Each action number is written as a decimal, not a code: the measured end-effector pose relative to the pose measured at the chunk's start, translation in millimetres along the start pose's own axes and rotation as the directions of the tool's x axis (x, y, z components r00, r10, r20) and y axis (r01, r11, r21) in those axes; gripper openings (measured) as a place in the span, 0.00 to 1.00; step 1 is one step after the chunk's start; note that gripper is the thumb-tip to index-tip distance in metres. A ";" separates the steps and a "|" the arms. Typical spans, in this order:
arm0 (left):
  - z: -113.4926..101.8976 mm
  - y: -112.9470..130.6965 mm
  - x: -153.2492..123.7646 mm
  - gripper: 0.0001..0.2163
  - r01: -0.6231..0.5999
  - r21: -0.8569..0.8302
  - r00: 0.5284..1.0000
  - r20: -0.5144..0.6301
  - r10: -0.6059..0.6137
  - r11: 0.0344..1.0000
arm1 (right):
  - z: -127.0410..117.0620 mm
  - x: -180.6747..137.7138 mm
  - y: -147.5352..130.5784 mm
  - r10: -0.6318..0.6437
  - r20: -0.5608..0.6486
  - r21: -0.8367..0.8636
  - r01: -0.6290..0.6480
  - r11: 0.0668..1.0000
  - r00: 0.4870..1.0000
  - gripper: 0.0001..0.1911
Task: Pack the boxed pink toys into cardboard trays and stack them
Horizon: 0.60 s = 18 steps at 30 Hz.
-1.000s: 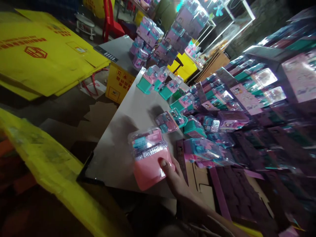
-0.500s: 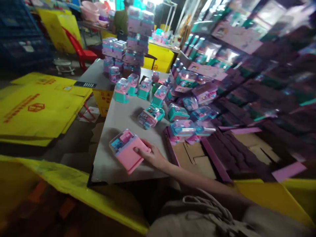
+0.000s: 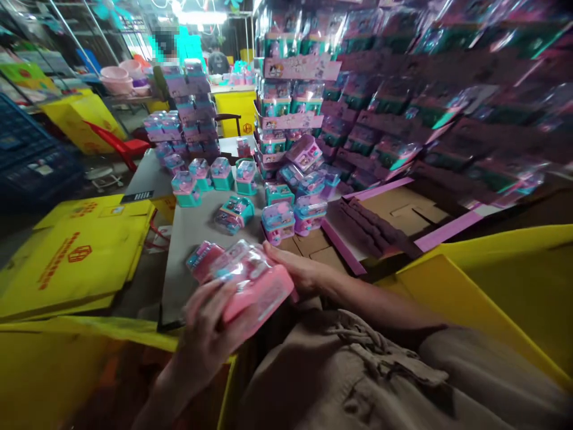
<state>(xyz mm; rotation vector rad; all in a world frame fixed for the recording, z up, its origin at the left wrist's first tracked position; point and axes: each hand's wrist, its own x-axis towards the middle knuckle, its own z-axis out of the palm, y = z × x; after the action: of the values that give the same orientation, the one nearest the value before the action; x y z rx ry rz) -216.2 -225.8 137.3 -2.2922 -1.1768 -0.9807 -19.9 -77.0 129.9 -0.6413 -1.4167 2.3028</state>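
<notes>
My left hand (image 3: 208,319) comes up from the lower left, its fingers wrapped round a pink toy case with a clear domed lid (image 3: 257,286), tilted close to my body. From the right, my right hand (image 3: 295,269) is closed at the case's far right side; most of its fingers are hidden. A second pink toy case (image 3: 201,260) with a blue piece inside shows partly behind the first. Whether my right hand also touches that one, I cannot tell. Just beyond, a teal toy case (image 3: 235,214) lies tipped over on the grey table (image 3: 179,263).
Several teal cases (image 3: 221,174) stand farther back on the table. At right, two cases sit in an open cardboard tray (image 3: 304,243), with tall stacks of packed trays (image 3: 293,119) behind. Yellow cartons (image 3: 483,292) flank me; flattened ones (image 3: 76,257) lie left.
My left hand has come into view holding a clear-lidded pink case. My right hand has drawn nearer my body and closed in beside it. The view has swung to the right.
</notes>
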 end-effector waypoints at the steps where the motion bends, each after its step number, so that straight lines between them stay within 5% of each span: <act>1: 5.7 8.0 1.5 0.27 -0.032 -0.008 0.999 0.015 0.032 0.999 | -6.0 -8.9 1.2 0.003 -0.011 0.087 -0.002 0.996 1.000 0.33; 3: 22.4 21.9 4.7 0.35 0.019 -0.072 1.000 0.018 -0.018 0.997 | -20.0 -25.5 4.0 -0.022 -0.107 0.193 0.043 0.980 0.994 0.24; 5: 41.4 32.7 9.1 0.40 0.294 -0.281 0.951 -0.008 -0.308 0.914 | -33.3 -41.5 5.7 -0.069 -0.254 0.223 0.128 0.967 0.965 0.18; 6: 50.0 37.3 12.0 0.40 0.460 -0.445 0.865 0.029 -0.501 0.769 | -38.6 -49.4 5.8 -0.098 -0.317 0.211 0.171 0.963 0.943 0.19; 8: 63.5 45.8 19.7 0.33 0.653 -0.719 0.607 0.310 -0.732 0.238 | -45.6 -63.3 5.5 -0.161 -0.387 0.146 0.233 0.962 0.908 0.28; 10: 72.2 54.1 29.4 0.29 0.614 -0.738 0.419 0.605 -0.677 -0.280 | -48.9 -72.8 5.7 -0.219 -0.401 0.073 0.269 0.960 0.889 0.39; 11: 75.4 58.2 34.5 0.27 0.562 -0.707 0.373 0.679 -0.632 -0.429 | -49.9 -75.7 6.5 -0.245 -0.403 0.046 0.287 0.957 0.882 0.41; 13: 81.0 65.9 43.6 0.27 0.475 -0.687 0.324 0.717 -0.617 -0.550 | -52.5 -78.4 10.0 -0.286 -0.419 0.016 0.322 0.947 0.862 0.43; 18: 96.1 81.9 57.5 0.27 0.419 -0.667 0.269 0.739 -0.618 -0.616 | -66.8 -83.9 26.1 -0.243 -0.528 0.020 0.297 0.955 0.814 0.40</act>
<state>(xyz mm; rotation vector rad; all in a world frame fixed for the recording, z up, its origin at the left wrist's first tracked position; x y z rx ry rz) -86.5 -183.2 112.2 -1.2010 -2.5013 -3.5877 84.9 -82.9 96.0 -0.8851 -1.0435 1.7778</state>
